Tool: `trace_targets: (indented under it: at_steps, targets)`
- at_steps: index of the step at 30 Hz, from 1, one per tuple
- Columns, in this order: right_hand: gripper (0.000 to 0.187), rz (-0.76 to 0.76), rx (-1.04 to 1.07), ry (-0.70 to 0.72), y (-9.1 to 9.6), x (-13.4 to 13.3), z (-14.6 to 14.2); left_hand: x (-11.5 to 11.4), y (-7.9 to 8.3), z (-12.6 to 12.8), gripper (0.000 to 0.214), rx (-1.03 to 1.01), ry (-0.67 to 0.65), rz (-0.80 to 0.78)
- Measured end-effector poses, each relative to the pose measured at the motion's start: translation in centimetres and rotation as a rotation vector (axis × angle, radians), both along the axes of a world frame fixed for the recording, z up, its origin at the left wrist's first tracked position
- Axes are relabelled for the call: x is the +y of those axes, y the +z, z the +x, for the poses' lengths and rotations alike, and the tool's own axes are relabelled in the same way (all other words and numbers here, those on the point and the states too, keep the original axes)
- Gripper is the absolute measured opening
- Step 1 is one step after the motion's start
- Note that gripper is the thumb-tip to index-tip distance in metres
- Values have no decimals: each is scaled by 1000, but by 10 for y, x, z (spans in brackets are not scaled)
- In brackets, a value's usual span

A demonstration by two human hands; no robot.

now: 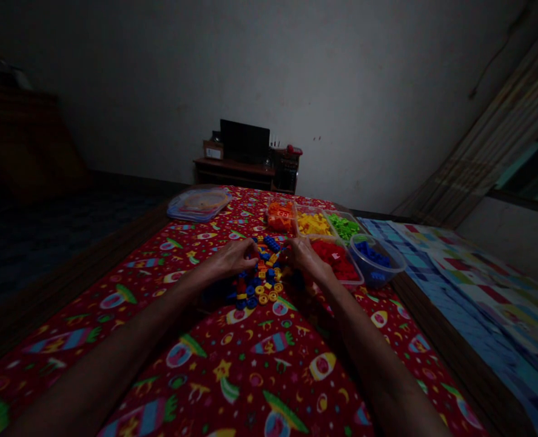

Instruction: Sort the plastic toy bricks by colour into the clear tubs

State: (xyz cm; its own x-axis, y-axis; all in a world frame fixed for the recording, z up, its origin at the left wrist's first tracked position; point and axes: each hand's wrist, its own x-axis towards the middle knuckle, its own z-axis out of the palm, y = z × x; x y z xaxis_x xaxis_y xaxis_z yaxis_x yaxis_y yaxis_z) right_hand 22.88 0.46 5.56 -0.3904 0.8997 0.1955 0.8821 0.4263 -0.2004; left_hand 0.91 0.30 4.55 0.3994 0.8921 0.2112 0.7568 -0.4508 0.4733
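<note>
A loose pile of small toy building bricks [262, 274] in blue, yellow, orange and red lies on a red patterned cloth [232, 376]. Several yellow wheel-like rings [263, 298] sit at its near edge, and a longer blue brick [272, 244] at its far side. My left hand [236, 256] is at the pile's left edge, fingers curled and thumb towards the bricks. Over the right edge, my right hand [301, 252] bends its fingers down. The fingertips of both hands are closed in; whatever they hold is too small and dark to make out.
Clear tubs to the right hold red bricks [336, 262], blue bricks [372, 255], yellow bricks [313, 224] and green bricks [344, 227]. An orange bag [280, 216] stands beside them. Stacked plastic lids [199, 204] lie far left. A monitor [244, 141] stands by the wall.
</note>
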Motion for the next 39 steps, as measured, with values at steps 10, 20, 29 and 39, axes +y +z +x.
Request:
trace_targets:
  at_steps: [10,20,29,39]
  targets:
    - [29,-305,699,-27,2,14,-1,-1,3,2,28,-107,7,-1]
    - [17,-651,1072,15,20,5,0,5,-7,0,36,-120,-50,-9]
    - [26,-178,445,-130,8,13,-3,8,-8,0,34,-95,-41,7]
    - [14,-3,83,25,-20,10,-14,15,-18,0,47,-304,-1,-66]
